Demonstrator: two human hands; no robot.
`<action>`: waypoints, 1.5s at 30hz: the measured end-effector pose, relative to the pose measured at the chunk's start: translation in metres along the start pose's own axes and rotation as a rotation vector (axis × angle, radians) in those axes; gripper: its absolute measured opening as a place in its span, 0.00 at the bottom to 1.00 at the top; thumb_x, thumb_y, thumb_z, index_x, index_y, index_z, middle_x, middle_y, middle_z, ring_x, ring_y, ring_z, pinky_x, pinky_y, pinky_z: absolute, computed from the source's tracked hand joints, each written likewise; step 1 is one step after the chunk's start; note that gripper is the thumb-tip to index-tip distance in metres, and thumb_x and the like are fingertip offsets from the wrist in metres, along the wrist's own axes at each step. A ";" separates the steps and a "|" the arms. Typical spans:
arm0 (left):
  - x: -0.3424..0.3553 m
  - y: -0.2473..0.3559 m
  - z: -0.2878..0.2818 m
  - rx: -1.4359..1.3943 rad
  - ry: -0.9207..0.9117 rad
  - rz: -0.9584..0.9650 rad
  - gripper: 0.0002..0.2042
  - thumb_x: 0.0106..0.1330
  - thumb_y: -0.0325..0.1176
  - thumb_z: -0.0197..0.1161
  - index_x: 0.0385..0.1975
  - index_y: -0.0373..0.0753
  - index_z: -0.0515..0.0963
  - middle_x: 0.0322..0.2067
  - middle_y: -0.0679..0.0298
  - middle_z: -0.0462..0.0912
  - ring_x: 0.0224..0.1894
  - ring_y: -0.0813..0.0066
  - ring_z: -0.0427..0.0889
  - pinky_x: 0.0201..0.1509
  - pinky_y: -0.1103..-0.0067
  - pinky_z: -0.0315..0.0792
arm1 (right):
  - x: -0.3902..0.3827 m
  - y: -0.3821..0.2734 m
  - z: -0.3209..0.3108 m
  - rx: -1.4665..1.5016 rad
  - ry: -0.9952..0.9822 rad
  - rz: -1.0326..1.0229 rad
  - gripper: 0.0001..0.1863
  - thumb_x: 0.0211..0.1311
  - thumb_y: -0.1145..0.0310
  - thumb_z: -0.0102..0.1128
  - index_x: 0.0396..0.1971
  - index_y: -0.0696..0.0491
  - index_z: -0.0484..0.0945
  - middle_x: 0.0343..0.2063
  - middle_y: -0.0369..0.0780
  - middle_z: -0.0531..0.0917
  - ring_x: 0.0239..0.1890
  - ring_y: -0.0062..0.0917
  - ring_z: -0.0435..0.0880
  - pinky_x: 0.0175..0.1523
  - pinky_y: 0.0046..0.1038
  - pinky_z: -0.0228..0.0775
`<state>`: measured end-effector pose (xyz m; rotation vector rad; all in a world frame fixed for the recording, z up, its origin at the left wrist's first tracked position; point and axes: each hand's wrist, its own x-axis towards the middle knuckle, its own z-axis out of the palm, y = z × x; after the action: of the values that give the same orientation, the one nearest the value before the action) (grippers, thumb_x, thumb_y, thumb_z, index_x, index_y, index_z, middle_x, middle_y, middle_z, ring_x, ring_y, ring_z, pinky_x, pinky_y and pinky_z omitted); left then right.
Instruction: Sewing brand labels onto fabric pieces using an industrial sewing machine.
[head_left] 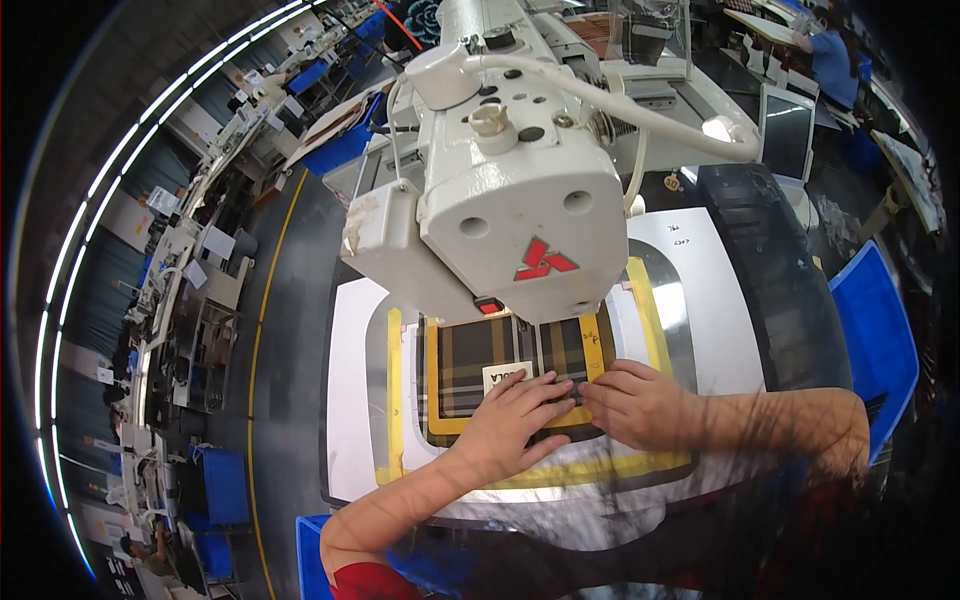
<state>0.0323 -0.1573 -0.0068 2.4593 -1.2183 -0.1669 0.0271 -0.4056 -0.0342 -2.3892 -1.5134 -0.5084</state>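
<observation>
Dark plaid fabric [462,370] with tan and pale stripes lies inside a yellow rectangular frame [433,378] under a white sewing machine head [520,215]. A small cream label [495,377] rests on the fabric, partly covered by my fingers. My left hand [512,415] is open, its fingers spread over the fabric and the frame's near edge. On the frame's near right corner, my right hand [640,405] lies with fingers stretched toward the left hand's fingertips. No held thing shows in either hand. The machine head hides the far part of the fabric.
Yellow tape strips [395,400] border a clear sheet around the frame, over a white board [350,420]. Blue bins stand at the right [880,340] and near left [312,560]. A screen [787,135] is behind, right. Another person [832,65] works far right.
</observation>
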 end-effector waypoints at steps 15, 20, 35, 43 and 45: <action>-0.001 -0.008 0.006 0.024 0.053 0.036 0.21 0.61 0.43 0.64 0.52 0.41 0.75 0.59 0.61 0.72 0.66 0.64 0.65 0.72 0.62 0.53 | 0.003 0.005 0.005 0.100 0.082 0.075 0.11 0.53 0.68 0.62 0.36 0.56 0.81 0.43 0.39 0.82 0.45 0.28 0.78 0.57 0.31 0.67; -0.002 -0.008 0.007 0.035 0.093 0.034 0.21 0.62 0.44 0.63 0.52 0.40 0.75 0.59 0.61 0.72 0.66 0.63 0.65 0.71 0.62 0.54 | 0.006 0.008 0.003 0.144 0.147 0.089 0.09 0.53 0.70 0.62 0.35 0.56 0.82 0.41 0.39 0.82 0.42 0.29 0.79 0.53 0.30 0.70; -0.018 -0.018 0.009 0.101 0.191 0.009 0.26 0.67 0.46 0.56 0.60 0.38 0.68 0.58 0.57 0.72 0.62 0.60 0.68 0.70 0.64 0.55 | 0.021 0.012 0.000 0.073 0.241 0.276 0.08 0.49 0.75 0.63 0.32 0.58 0.79 0.35 0.43 0.79 0.41 0.38 0.78 0.49 0.36 0.70; -0.042 -0.023 0.027 0.068 0.241 -0.015 0.25 0.63 0.43 0.60 0.58 0.38 0.70 0.61 0.57 0.69 0.61 0.57 0.69 0.68 0.62 0.57 | 0.025 0.018 0.030 0.059 0.225 0.355 0.13 0.46 0.77 0.64 0.35 0.59 0.80 0.38 0.47 0.80 0.44 0.45 0.77 0.50 0.41 0.69; -0.051 0.000 0.029 -0.049 0.082 0.119 0.27 0.61 0.45 0.62 0.58 0.39 0.70 0.63 0.55 0.66 0.63 0.56 0.66 0.69 0.59 0.56 | 0.028 0.018 0.027 0.088 0.225 0.375 0.13 0.45 0.78 0.64 0.35 0.59 0.80 0.38 0.47 0.80 0.44 0.45 0.76 0.51 0.41 0.69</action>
<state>-0.0066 -0.1259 -0.0372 2.3205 -1.3049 -0.0624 0.0586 -0.3793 -0.0476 -2.3742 -0.9459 -0.5833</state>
